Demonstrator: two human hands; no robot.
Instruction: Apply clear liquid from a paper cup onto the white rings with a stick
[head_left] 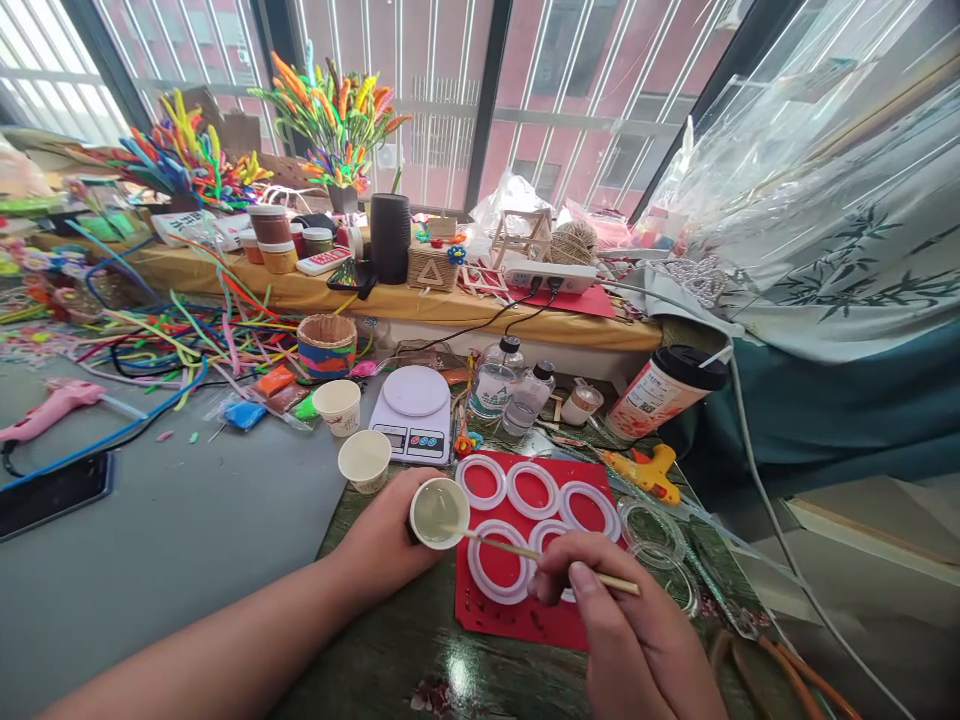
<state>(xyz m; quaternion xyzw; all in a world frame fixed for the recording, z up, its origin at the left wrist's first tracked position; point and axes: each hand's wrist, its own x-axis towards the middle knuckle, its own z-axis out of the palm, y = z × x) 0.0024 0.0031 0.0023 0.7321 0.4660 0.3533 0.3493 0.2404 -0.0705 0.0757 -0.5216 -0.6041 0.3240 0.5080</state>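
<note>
My left hand [394,530] is wrapped round a paper cup [439,513] that holds a cloudy, clear-looking liquid. Between the thumb and fingers of my right hand [607,590] is a thin wooden stick [506,546], its far tip dipping into the liquid. Below the stick lies a red sheet [480,622] bearing several whitish ring moulds [532,490], some partly covered by my right hand. Two more paper cups, one nearer [365,460] and one farther [337,407], stand left of the held cup, beside a white kitchen scale [412,413].
Two clear bottles [495,378] stand behind the red sheet. A yellow glue gun [646,473], clear rings [652,532] and scissors [795,675] lie at the right, near a lidded drink cup [660,395]. Pink glue gun [56,408], phone [56,493] and colourful pipe cleaners [187,345] occupy the left.
</note>
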